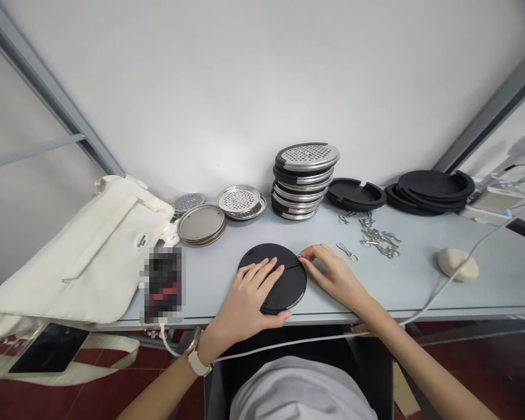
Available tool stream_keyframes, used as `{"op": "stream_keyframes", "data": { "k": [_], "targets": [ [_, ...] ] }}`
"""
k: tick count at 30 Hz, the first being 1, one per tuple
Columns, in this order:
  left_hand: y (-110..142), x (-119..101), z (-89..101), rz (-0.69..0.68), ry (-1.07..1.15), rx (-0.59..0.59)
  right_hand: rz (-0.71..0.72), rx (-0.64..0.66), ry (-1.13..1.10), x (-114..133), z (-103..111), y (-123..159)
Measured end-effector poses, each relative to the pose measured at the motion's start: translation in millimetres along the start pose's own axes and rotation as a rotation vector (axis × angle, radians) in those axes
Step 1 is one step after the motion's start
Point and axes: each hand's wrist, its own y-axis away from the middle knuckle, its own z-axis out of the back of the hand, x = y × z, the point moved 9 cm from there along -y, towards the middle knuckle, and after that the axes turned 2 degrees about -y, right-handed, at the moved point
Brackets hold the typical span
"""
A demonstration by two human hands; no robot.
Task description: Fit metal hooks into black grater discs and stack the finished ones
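A round black disc with a thin line across it and a shiny lower rim lies near the table's front edge. My left hand rests on it, fingers stretched over the top and thumb at the near rim. At the disc's right edge, where the line ends, my right hand has thumb and forefinger pinched together. A tiny shiny bit shows at those fingertips, too small to name. Just beyond the right hand lies a single metal clip, with a pile of similar metal clips behind it.
Behind the disc rises a stack of perforated metal and black discs. Perforated metal plates and plain metal discs sit left; black round trays sit right. A cream bag, a phone-like object, white cable and mouse flank them.
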Motion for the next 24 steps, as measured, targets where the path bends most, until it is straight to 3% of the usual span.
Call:
{"op": "stream_keyframes", "data": {
  "k": [24],
  "targets": [
    [0.0,-0.5,-1.1,-0.005,-0.015,0.002,-0.14,0.029,-0.088,-14.3,-8.7,2.3]
  ]
}}
